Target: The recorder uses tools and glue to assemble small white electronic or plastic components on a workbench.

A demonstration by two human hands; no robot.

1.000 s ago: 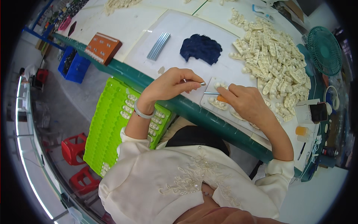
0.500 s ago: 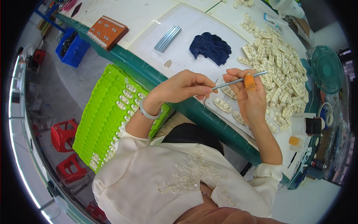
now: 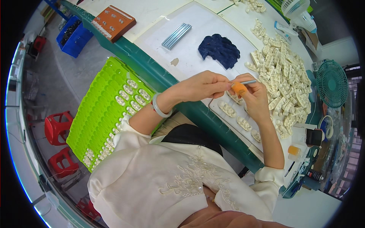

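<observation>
A slim metal rod (image 3: 249,81) lies in my right hand (image 3: 257,99), whose fingers are closed around it. An orange wrap (image 3: 239,89) covers one finger of that hand. My left hand (image 3: 208,86), with a pale bangle at the wrist, is pinched closed against the rod's left end and the wrapped finger; what lies between its fingertips is hidden. Under my hands, a pale tray (image 3: 232,121) carries several cream moulded pieces (image 3: 227,109). Farther off on the table are a dark blue putty-like lump (image 3: 219,50) and a bundle of silvery rods (image 3: 176,36).
A big heap of cream pieces (image 3: 283,76) covers the table's right side. At left, a bright green ridged tray (image 3: 99,102) holds rows of similar pieces. An orange-brown block (image 3: 114,23) sits at the table edge; a green fan (image 3: 332,83) stands far right.
My right hand has turned and drawn its fingers in around the rod, so less of the rod shows. My left hand has moved right, up to the wrapped finger. The view has shifted slightly.
</observation>
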